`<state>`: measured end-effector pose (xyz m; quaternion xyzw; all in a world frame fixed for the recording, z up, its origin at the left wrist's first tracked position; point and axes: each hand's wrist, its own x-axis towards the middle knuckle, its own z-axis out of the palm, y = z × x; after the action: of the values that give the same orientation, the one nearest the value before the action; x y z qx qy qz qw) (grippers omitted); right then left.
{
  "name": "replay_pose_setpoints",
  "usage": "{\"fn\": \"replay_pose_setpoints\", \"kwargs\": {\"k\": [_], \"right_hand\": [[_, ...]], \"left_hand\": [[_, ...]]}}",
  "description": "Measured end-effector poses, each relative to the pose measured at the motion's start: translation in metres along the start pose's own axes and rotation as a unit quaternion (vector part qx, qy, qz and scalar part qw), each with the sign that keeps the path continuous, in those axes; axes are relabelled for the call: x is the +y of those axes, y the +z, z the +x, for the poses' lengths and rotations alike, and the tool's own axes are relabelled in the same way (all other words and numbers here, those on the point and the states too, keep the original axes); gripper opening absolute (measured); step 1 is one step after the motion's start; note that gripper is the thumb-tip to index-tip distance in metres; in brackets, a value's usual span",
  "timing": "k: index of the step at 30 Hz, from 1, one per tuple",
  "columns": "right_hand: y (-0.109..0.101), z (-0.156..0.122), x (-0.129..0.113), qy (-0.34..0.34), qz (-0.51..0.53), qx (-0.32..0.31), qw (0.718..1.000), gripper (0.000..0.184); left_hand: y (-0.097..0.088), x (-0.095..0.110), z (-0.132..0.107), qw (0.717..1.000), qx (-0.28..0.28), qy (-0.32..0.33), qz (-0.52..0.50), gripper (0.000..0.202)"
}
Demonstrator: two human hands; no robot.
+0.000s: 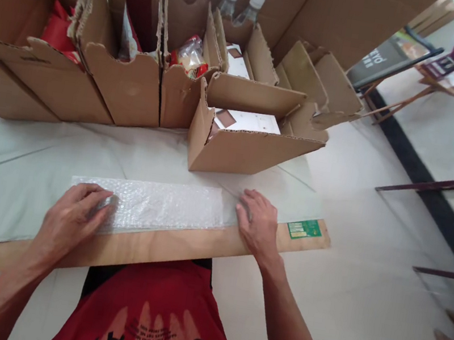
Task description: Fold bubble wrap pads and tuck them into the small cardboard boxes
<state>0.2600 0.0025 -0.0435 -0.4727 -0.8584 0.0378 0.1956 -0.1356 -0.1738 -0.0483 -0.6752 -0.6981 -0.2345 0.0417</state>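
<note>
Clear rectangular bubble-wrap sheet spread flat; left hand, right hand press ends, fingers open, gripping nothing; nothing laid on it yet.

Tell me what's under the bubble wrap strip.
The bubble wrap lies flat on a pale sheet over the wooden table. The left hand and right hand cover its ends, hiding what is beneath there.

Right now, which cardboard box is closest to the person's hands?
The open box holding white packs, standing forward of the row; it sits just beyond the right hand at the end of the bubble wrap.
</note>
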Motion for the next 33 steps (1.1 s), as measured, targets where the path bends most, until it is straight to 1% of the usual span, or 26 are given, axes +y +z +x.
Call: {"fn": "replay_pose_setpoints", "kwargs": {"k": [2, 4, 5, 6, 8, 9, 10, 11, 12, 13, 15, 16, 18, 20, 21, 22, 24, 26, 28, 29, 30, 31, 33], "right_hand": [[0.001, 0.011, -0.008, -0.020, 0.019, 0.005, 1.000, 0.028], [0.007, 0.023, -0.031, -0.056, 0.041, -0.001, 0.998, 0.029], [0.012, 0.028, -0.047, -0.078, 0.050, -0.004, 0.996, 0.029], [0.016, 0.033, -0.065, -0.106, 0.061, -0.007, 0.992, 0.029], [0.026, 0.039, -0.103, -0.184, 0.089, -0.031, 0.978, 0.030], [0.031, 0.040, -0.120, -0.225, 0.101, -0.054, 0.968, 0.030], [0.035, 0.040, -0.133, -0.259, 0.109, -0.081, 0.956, 0.030], [0.038, 0.039, -0.142, -0.282, 0.113, -0.109, 0.946, 0.029], [0.040, 0.037, -0.145, -0.291, 0.116, -0.136, 0.940, 0.029], [0.041, 0.034, -0.141, -0.288, 0.120, -0.156, 0.937, 0.030], [0.038, 0.028, -0.119, -0.257, 0.136, -0.168, 0.942, 0.029], [0.035, 0.025, -0.102, -0.231, 0.142, -0.157, 0.950, 0.029], [0.025, 0.023, -0.069, -0.166, 0.136, -0.111, 0.970, 0.030], [0.017, 0.029, -0.045, -0.117, 0.107, -0.080, 0.984, 0.032], [0.015, 0.034, -0.039, -0.106, 0.091, -0.083, 0.987, 0.033], [0.014, 0.040, -0.037, -0.100, 0.076, -0.097, 0.987, 0.034], [0.018, 0.051, -0.042, -0.091, 0.056, -0.132, 0.986, 0.036], [0.025, 0.057, -0.052, -0.090, 0.058, -0.155, 0.982, 0.025], [0.027, 0.056, -0.059, -0.092, 0.087, -0.157, 0.979, 0.012], [0.025, 0.054, -0.062, -0.090, 0.110, -0.152, 0.978, 0.011], [0.021, 0.051, -0.064, -0.085, 0.136, -0.139, 0.977, 0.012], [0.014, 0.048, -0.065, -0.077, 0.161, -0.115, 0.977, 0.013], [-0.006, 0.045, -0.066, -0.069, 0.203, -0.043, 0.976, 0.015]], "left_hand": [[-0.011, -0.006, -0.007, 0.997, 0.049, -0.050, 0.044, 0.031], [-0.021, -0.006, -0.009, 0.989, 0.075, -0.098, 0.087, 0.034], [-0.024, -0.003, -0.007, 0.987, 0.082, -0.102, 0.095, 0.036], [-0.024, 0.004, -0.003, 0.989, 0.083, -0.087, 0.091, 0.038], [-0.017, 0.023, 0.010, 0.997, 0.066, -0.018, 0.048, 0.039], [-0.009, 0.033, 0.016, 0.999, 0.043, 0.024, 0.019, 0.038], [-0.001, 0.042, 0.021, 0.998, 0.004, 0.062, -0.008, 0.037], [0.007, 0.047, 0.024, 0.995, -0.033, 0.088, -0.024, 0.036], [0.013, 0.048, 0.023, 0.992, -0.069, 0.100, -0.037, 0.036], [0.015, 0.045, 0.020, 0.990, -0.092, 0.101, -0.047, 0.035], [0.010, 0.029, 0.007, 0.989, -0.104, 0.076, -0.073, 0.032], [0.003, 0.017, 0.000, 0.990, -0.098, 0.053, -0.087, 0.030], [-0.015, -0.006, -0.009, 0.994, -0.067, 0.007, -0.084, 0.025], [-0.028, -0.025, -0.005, 0.998, -0.043, -0.022, -0.039, 0.025], [-0.031, -0.032, 0.000, 0.999, -0.040, -0.025, -0.011, 0.027], [-0.032, -0.037, 0.006, 0.999, -0.045, -0.021, 0.016, 0.031], [-0.028, -0.042, 0.017, 0.995, -0.078, -0.010, 0.061, 0.036], [-0.025, -0.044, 0.021, 0.990, -0.105, -0.008, 0.097, 0.034], [-0.024, -0.044, 0.018, 0.987, -0.114, -0.015, 0.110, 0.023], [-0.025, -0.045, 0.015, 0.988, -0.111, -0.020, 0.104, 0.016], [-0.028, -0.044, 0.013, 0.990, -0.110, -0.026, 0.089, 0.013], [-0.032, -0.044, 0.012, 0.990, -0.115, -0.036, 0.067, 0.014], [-0.043, -0.038, 0.017, 0.990, -0.128, -0.062, 0.020, 0.010]]}}
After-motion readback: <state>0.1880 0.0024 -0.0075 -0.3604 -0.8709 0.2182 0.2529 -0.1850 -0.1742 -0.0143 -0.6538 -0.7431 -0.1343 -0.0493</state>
